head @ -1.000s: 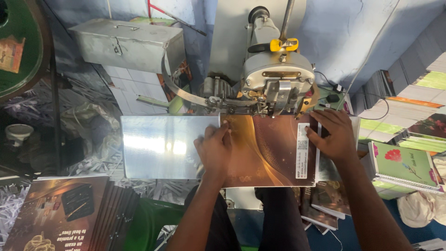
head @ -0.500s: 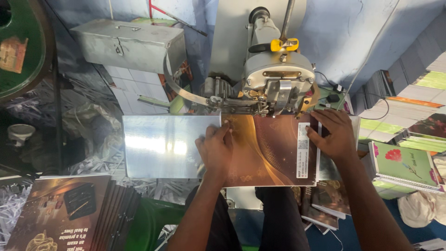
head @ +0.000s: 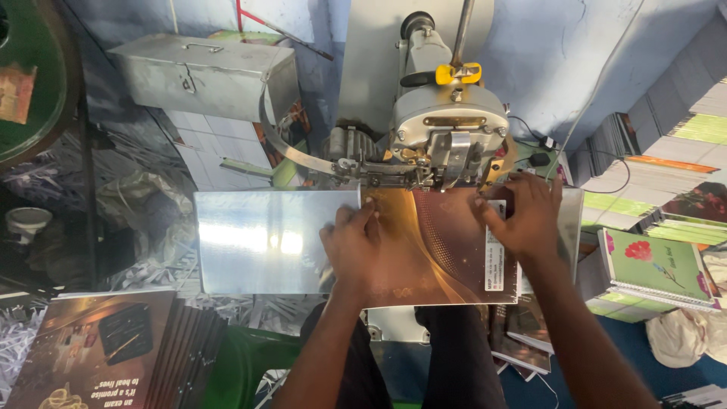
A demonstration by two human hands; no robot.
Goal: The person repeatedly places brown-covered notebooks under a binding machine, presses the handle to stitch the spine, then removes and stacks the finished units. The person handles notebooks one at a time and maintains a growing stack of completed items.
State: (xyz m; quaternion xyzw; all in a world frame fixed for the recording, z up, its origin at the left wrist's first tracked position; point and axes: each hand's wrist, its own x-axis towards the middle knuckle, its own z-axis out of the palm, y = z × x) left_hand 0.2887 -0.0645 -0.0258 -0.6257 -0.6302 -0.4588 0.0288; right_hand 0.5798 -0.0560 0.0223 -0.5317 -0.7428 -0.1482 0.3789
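head view, both hands flat, grip holding nothing, left hand (head: pixel 354 246), right hand (head: pixel 522 216) pressing brown booklet (head: pixel 435 246) under stitching machine (head: pixel 447 129)

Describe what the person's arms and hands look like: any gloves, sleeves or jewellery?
Both arms are bare from the hands to the bottom edge of the picture, with no sleeves in view. The left hand and right hand wear no gloves. I can make out no rings, watch or bracelet on either.

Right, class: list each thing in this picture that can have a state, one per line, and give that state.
Brown booklet: flat on the shiny metal table, top edge under the machine head.
Left hand: pressing the booklet.
Right hand: pressing the booklet's right part.
Metal box: lid closed.
Green notebook: closed.
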